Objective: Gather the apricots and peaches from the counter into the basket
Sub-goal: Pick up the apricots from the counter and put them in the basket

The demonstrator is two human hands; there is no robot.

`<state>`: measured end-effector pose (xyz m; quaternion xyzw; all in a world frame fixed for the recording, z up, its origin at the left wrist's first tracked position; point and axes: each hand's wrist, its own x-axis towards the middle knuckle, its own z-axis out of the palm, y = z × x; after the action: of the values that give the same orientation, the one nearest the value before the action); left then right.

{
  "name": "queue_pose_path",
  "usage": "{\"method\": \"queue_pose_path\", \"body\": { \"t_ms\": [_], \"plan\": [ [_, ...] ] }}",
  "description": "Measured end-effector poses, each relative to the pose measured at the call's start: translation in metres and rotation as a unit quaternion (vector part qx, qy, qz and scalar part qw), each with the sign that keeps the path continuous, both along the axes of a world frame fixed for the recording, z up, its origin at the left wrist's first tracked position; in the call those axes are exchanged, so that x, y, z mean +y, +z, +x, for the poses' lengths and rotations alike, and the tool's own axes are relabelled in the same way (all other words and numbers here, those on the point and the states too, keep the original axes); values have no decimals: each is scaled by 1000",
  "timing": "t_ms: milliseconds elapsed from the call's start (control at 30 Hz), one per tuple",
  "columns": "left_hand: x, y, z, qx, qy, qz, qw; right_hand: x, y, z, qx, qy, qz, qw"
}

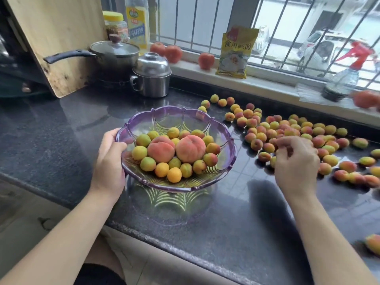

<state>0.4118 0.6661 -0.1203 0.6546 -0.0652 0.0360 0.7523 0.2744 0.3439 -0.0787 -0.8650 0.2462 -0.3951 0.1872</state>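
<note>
A clear purple basket (185, 112) stands on the dark counter (61, 124). It holds two peaches (190, 149) and several apricots (174, 174). My left hand (109, 161) grips the basket's left rim. Many loose apricots (287, 128) lie spread to the right of the basket. My right hand (296, 167) hovers low over them with its fingers curled, and a bit of an apricot shows inside its grip. Three reddish peaches (173, 53) sit on the windowsill, and another blurred one (366, 98) lies at the far right.
A lidded steel pot (151, 77) and a saucepan (115, 54) stand behind the basket, beside a leaning wooden board (55, 38). A yellow packet (236, 52) and a spray bottle (341, 83) stand on the sill. One apricot (373, 243) lies near the front right edge.
</note>
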Motion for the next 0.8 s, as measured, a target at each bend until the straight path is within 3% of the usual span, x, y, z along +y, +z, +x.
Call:
{"method": "queue_pose_path", "body": {
  "t_ms": [100,500,600,800],
  "plan": [
    [1,0,0,2,6,18,1000,-15,-15,-9,60,-53,98,992],
    [3,-1,2,-1,30,23,999,2,-10,-6,223,-35,56,972],
    [6,-3,4,4,28,35,999,-1,-12,-4,207,-44,59,975],
    [9,-4,5,-1,16,56,998,-3,-12,-5,94,-42,127,987]
  ]
}}
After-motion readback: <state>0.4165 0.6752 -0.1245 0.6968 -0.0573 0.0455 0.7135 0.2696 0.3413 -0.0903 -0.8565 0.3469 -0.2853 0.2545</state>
